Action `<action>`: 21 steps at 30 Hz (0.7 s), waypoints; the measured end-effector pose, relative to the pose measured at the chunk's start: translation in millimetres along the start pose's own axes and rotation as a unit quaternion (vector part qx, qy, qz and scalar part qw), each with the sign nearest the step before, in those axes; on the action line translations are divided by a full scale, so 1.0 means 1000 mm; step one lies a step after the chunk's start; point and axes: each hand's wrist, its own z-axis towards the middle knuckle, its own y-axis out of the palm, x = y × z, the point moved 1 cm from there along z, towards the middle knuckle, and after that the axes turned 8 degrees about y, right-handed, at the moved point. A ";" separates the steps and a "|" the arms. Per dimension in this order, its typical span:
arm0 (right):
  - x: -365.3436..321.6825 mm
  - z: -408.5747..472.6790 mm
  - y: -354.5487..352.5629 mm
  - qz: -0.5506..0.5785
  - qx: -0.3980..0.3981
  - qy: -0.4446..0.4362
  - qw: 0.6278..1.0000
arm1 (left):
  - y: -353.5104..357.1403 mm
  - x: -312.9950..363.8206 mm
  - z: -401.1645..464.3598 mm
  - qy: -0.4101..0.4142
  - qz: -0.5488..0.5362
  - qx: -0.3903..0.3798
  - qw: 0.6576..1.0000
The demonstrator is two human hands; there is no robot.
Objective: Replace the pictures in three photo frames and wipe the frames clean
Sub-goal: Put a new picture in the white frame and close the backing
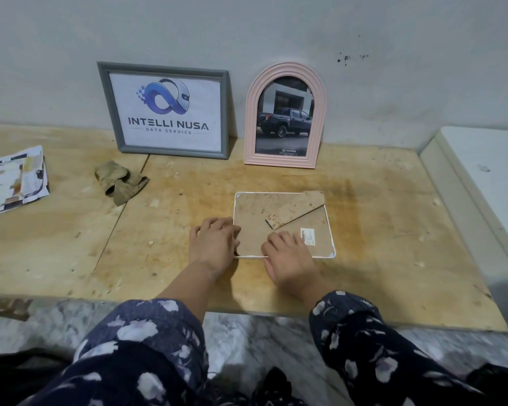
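A white-rimmed photo frame (282, 206) lies face down on the wooden table, its brown backing board and fold-out stand facing up. My left hand (214, 244) grips the frame's left edge near the front corner. My right hand (288, 256) rests on the backing board at the front edge, fingers curled and pressing down. A grey frame (167, 109) with a logo print leans on the wall at the back. Beside it stands a pink arched frame (285, 118) holding a picture of a dark pickup truck. A crumpled tan cloth (121, 180) lies left of the middle.
A stack of printed pictures (12, 180) lies at the table's left edge. A white appliance or cabinet (487, 183) borders the table on the right. The table's front edge (247, 312) runs just beyond my dark flowered sleeves, with marble floor below.
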 end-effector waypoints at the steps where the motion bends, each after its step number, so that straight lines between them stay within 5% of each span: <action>1: -0.001 0.001 0.001 0.007 -0.002 0.000 1.000 | 0.000 -0.001 -0.001 -0.015 -0.012 -0.004 1.000; 11: -0.007 0.012 0.002 -0.065 -0.018 -0.016 0.998 | -0.005 0.007 0.014 -0.108 -0.093 -0.044 0.989; 15: -0.008 0.024 -0.012 -0.085 -0.107 -0.076 0.988 | 0.005 -0.001 0.001 -0.135 -0.162 0.017 0.977; 21: -0.016 0.039 -0.031 -0.005 -0.125 -0.031 0.992 | -0.002 -0.012 0.001 -0.227 -0.299 0.113 0.920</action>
